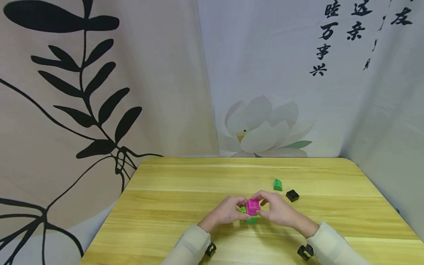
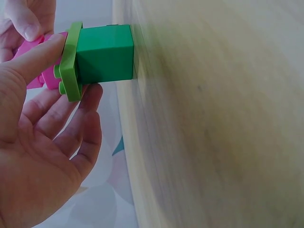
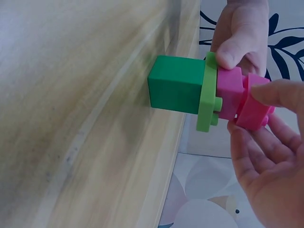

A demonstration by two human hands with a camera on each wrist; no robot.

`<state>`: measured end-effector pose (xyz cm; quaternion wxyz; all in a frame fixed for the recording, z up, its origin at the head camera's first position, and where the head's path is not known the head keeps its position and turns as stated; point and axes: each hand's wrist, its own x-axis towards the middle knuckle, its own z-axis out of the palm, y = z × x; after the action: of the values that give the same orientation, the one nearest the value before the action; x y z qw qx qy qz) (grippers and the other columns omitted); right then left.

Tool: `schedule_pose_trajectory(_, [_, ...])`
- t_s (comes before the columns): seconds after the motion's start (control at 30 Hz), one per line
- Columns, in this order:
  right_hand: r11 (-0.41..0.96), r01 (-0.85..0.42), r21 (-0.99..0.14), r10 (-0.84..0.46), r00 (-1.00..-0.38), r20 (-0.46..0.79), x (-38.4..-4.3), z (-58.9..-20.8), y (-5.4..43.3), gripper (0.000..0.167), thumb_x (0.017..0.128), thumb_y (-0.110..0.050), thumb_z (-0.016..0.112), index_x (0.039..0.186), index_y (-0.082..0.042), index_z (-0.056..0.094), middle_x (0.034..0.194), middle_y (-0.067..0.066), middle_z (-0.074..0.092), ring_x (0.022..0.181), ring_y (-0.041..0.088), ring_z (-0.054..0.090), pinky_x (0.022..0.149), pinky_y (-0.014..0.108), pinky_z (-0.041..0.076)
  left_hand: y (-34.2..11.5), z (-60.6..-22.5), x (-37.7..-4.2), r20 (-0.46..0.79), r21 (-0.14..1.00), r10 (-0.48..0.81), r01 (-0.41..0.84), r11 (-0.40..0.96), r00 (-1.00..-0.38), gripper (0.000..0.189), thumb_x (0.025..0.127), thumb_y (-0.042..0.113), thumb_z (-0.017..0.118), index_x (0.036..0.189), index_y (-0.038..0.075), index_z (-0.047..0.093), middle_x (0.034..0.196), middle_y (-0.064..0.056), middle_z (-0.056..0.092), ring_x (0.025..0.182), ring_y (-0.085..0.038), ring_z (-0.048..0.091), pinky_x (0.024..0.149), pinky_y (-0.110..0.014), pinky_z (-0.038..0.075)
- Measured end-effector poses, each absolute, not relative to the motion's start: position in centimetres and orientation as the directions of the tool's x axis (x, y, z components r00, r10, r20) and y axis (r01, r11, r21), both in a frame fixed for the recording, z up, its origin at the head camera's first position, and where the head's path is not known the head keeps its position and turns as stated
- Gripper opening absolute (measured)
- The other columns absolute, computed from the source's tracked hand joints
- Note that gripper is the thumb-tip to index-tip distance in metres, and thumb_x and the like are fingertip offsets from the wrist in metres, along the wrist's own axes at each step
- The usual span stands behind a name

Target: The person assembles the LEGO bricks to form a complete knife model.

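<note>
A stack of toy building bricks stands on the table between the two hands. Its base is a dark green block (image 3: 175, 84), topped by a lime green plate (image 3: 206, 95) with studs at its side. On the plate sits a pink brick (image 3: 230, 92), which my left hand (image 1: 228, 210) holds between thumb and fingers. Above it, my right hand (image 1: 276, 209) pinches a second pink brick (image 3: 251, 102). This upper brick is tilted, with a narrow gap showing between the two on one side in the right wrist view.
Beyond the right hand lie a small green brick (image 1: 277, 184) and a black brick (image 1: 292, 195) on the wooden table (image 1: 172, 187). Printed curtains (image 1: 165, 73) hang behind the table's back edge. Each wrist wears a small black device (image 1: 305, 252).
</note>
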<state>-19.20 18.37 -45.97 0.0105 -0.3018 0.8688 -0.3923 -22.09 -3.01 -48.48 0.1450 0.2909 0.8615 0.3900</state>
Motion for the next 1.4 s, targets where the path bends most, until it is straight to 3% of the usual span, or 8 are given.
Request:
schedule_pose_trajectory(0.43, [0.519, -0.511, -0.685, -0.511, -0.828, 0.231, -19.00, -46.31, 18.08, 0.029, 0.083, -0.010, 0.072, 0.109, -0.013, 0.060, 0.105, -0.005, 0.064, 0.090, 0.016, 0.060, 0.078, 0.040, 0.052, -2.85, -48.36, -22.01, -0.016, 0.783, 0.618, 0.375, 0.497, -0.786, 0.019, 0.079, 0.024, 0.077, 0.093, 0.023, 0.064, 0.092, 0.015, 0.065, 0.065, -0.007, 0.049, 0.060, -0.022, 0.042])
schedule_pose_trajectory(0.87, [0.550, -0.598, -0.584, -0.539, -0.788, 0.299, -19.17, -46.65, 17.87, 0.029, 0.079, -0.008, 0.076, 0.102, -0.015, 0.060, 0.098, -0.009, 0.064, 0.087, 0.007, 0.059, 0.076, 0.031, 0.053, -2.83, -48.47, -21.99, 0.009, 0.764, 0.619, 0.405, 0.503, -0.786, 0.018, 0.079, 0.025, 0.078, 0.089, 0.023, 0.063, 0.087, 0.016, 0.064, 0.065, -0.006, 0.049, 0.059, -0.021, 0.040])
schedule_pose_trajectory(1.17, [0.560, -0.668, -0.491, -0.562, -0.741, 0.367, -19.09, -46.44, 17.51, 0.029, 0.076, -0.006, 0.077, 0.101, -0.011, 0.062, 0.098, -0.004, 0.066, 0.087, 0.008, 0.061, 0.074, 0.026, 0.053, -2.85, -48.29, -22.04, 0.019, 0.757, 0.633, 0.425, 0.497, -0.774, 0.019, 0.079, 0.024, 0.078, 0.092, 0.022, 0.064, 0.086, 0.017, 0.064, 0.067, -0.006, 0.051, 0.060, -0.020, 0.041])
schedule_pose_trajectory(1.4, [0.557, -0.661, -0.502, -0.564, -0.745, 0.356, -19.27, -46.46, 17.66, 0.029, 0.076, -0.008, 0.078, 0.100, -0.012, 0.063, 0.096, -0.006, 0.067, 0.087, 0.008, 0.062, 0.075, 0.028, 0.053, -2.73, -48.28, -22.20, 0.019, 0.749, 0.638, 0.434, 0.500, -0.770, 0.019, 0.078, 0.023, 0.078, 0.090, 0.022, 0.063, 0.083, 0.018, 0.064, 0.066, -0.008, 0.050, 0.060, -0.020, 0.040])
